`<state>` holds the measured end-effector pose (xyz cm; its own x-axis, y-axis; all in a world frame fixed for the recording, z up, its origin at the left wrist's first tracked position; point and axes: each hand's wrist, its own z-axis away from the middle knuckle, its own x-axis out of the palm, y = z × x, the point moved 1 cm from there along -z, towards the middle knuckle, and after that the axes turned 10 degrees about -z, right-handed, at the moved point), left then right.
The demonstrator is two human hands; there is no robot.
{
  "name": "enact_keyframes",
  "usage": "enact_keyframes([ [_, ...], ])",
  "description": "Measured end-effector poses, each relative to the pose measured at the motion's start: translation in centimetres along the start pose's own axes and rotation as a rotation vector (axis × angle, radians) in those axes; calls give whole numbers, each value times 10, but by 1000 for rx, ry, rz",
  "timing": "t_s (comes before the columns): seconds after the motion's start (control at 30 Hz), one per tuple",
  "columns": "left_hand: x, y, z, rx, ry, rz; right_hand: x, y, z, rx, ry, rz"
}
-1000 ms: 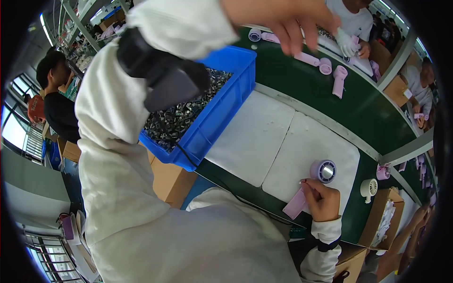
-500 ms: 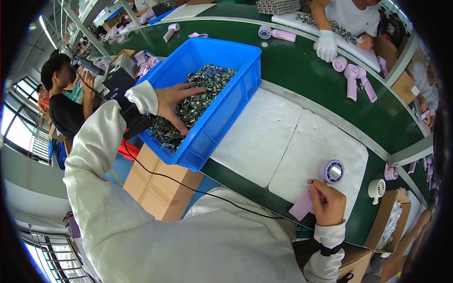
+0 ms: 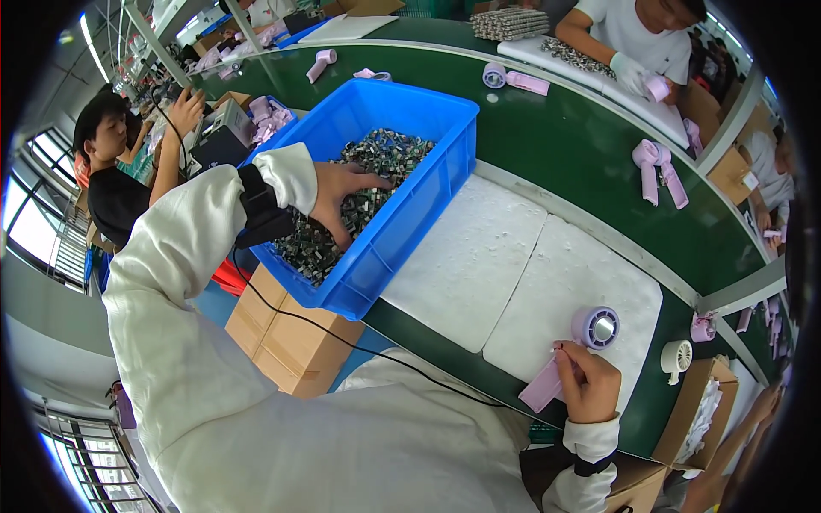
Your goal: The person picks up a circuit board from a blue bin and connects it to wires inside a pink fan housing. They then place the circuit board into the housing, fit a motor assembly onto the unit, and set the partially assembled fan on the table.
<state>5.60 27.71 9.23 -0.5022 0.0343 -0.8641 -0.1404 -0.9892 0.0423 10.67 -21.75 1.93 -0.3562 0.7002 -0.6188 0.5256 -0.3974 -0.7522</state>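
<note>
My left hand [image 3: 335, 198] reaches into a blue plastic bin [image 3: 402, 244], its thumb and fingers spread. The fingertips touch a heap of small green and silver circuit-board-like parts [image 3: 389, 154]; whether they hold any of these is hard to see. On the right, my right hand [image 3: 588, 382] is closed on a handheld fan, pinching its pink handle [image 3: 540, 389] between thumb and fingers. The fan's round lilac head [image 3: 596, 327], with a shiny centre, lies just beyond the knuckles over white foam boards [image 3: 462, 265].
Beyond the boards, a green conveyor belt [image 3: 547, 128] carries several pink fan pieces [image 3: 528, 83]. A co-worker in white [image 3: 658, 43] sits across it; another person in black [image 3: 115, 188] is at left. A cream fan head [image 3: 676, 357] and cardboard box [image 3: 703, 410] stand right. A black cable [image 3: 342, 344] crosses my front.
My left hand has shifted slightly right and lower across the small parts. My right hand keeps its hold on the fan. Across the belt, the co-worker's gloved hand has lifted a pink fan piece.
</note>
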Motion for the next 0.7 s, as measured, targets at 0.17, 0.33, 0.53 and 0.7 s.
enact_keyframes([
  [0.17,14,-1,-5,79,164,27,-2,0,0,1,1,4],
  [0.33,1,4,-4,-14,34,92,-3,0,0,14,-3,1],
  [0.53,3,-11,-8,55,15,80,-5,-2,1,13,4,-7],
  [0.7,9,-11,-8,-3,81,60,-4,-4,-1,25,-8,-29],
])
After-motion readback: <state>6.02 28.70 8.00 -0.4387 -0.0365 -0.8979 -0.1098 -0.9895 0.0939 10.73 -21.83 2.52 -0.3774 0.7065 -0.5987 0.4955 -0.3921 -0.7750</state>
